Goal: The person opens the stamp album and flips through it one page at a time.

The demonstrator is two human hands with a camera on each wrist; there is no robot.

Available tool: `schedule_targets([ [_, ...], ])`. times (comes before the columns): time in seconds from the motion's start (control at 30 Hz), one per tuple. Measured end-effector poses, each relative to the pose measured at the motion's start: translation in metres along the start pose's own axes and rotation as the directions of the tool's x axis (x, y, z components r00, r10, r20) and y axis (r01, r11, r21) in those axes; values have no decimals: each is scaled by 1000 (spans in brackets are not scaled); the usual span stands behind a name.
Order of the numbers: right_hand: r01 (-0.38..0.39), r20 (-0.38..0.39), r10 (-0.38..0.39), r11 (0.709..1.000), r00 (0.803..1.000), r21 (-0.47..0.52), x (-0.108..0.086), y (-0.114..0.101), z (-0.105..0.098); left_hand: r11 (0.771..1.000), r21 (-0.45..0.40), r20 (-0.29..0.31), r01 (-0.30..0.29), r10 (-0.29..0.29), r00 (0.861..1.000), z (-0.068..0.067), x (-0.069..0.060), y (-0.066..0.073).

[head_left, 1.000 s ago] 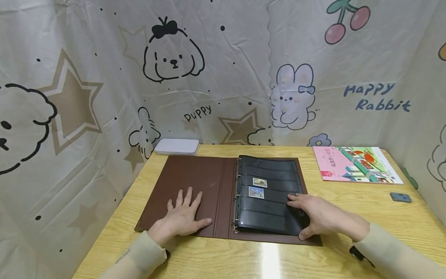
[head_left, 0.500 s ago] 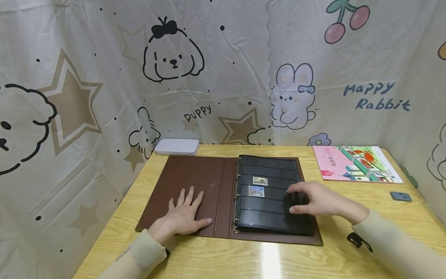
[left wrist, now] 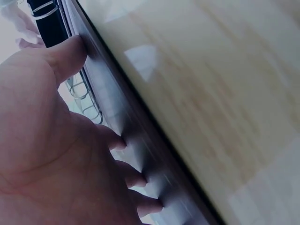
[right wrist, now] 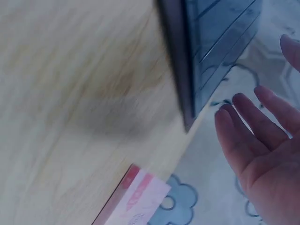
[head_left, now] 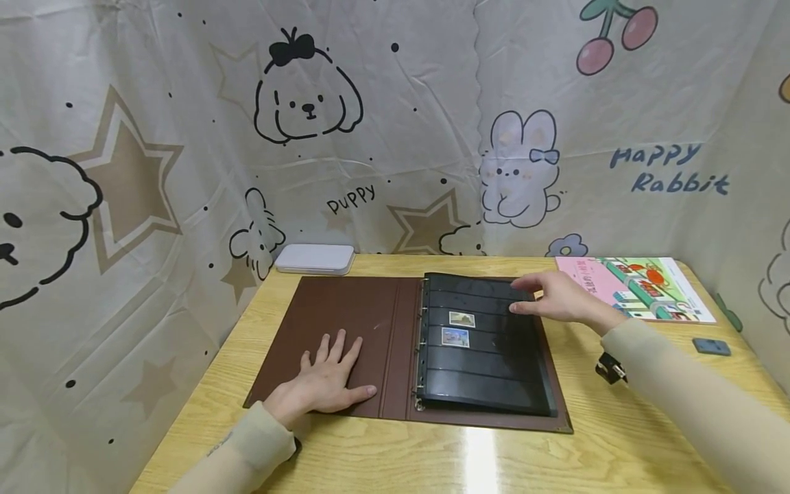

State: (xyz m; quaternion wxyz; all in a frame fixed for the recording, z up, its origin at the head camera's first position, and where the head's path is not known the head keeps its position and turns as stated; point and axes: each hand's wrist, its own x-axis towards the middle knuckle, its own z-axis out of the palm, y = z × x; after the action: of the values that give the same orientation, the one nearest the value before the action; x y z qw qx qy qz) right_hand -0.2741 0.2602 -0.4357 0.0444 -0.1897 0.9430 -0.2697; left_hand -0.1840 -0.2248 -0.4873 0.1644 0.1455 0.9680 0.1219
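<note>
A brown ring binder [head_left: 345, 309] lies spread flat, with a black pocket page [head_left: 481, 384] on its right side. Two small stamps, an upper one [head_left: 461, 319] and a lower one [head_left: 455, 337], sit in the page's pockets. My left hand [head_left: 327, 381] rests with spread fingers on the bare left cover; the left wrist view shows its fingertips against the cover [left wrist: 112, 89]. Over the page's upper right edge is my right hand [head_left: 555, 296], thumb and fingers apart and holding nothing. In the right wrist view that hand [right wrist: 267, 145] appears clear of the page [right wrist: 220, 47].
A white flat case [head_left: 315, 259] lies at the table's back left. At the back right is a pink and green booklet [head_left: 642, 291], partly behind the right hand, with a small dark grey object [head_left: 712, 346] nearer. Printed cloth hangs behind the table.
My right hand has lifted off the page's lower right part and moved away from me to its upper right corner. The left hand has stayed on the cover.
</note>
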Motion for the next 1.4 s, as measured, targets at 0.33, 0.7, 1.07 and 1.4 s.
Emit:
schedule_targets([
  [0.33,-106,-34,104,992,994,-71,32,19,15,1000,9,14,20,-20,1000,-5,-3,5],
  [0.7,-131,-2,132,979,991,-153,46,27,24,1000,14,4,10,-10,1000,-1,1,2],
  [1.07,-96,9,98,983,995,-155,48,31,22,1000,-5,-7,-12,12,1000,1,1,0],
  [1.4,-156,-114,149,986,982,-62,50,31,21,1000,8,-2,4,-4,1000,-6,-3,6],
])
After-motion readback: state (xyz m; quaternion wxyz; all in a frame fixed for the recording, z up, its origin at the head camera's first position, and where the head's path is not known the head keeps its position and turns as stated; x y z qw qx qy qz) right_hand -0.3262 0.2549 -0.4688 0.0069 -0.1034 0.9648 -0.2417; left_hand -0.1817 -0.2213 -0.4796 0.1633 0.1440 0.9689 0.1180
